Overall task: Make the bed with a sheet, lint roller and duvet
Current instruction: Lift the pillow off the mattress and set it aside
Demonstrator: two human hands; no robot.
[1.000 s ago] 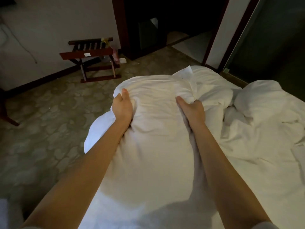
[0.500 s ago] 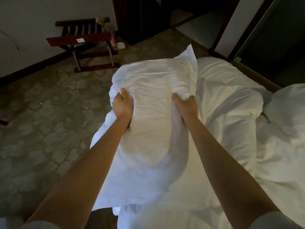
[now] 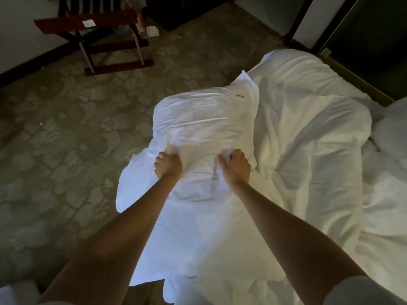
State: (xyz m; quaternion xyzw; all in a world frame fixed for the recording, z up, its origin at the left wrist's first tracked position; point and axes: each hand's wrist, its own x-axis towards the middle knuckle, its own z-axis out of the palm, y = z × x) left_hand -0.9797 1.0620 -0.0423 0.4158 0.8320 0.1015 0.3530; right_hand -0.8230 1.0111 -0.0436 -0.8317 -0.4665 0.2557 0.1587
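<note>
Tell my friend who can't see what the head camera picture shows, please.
Two bare hands, left hand and right hand, grip a bunched white duvet at the edge of a rumpled bed. Beyond it, a wooden luggage rack stands on patterned carpet in a dim room.

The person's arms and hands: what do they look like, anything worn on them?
Both forearms are bare. The left hand and right hand wear no gloves, and no ring, watch or bracelet shows. A pale grey short sleeve covers the right upper arm at the picture's bottom edge.
</note>
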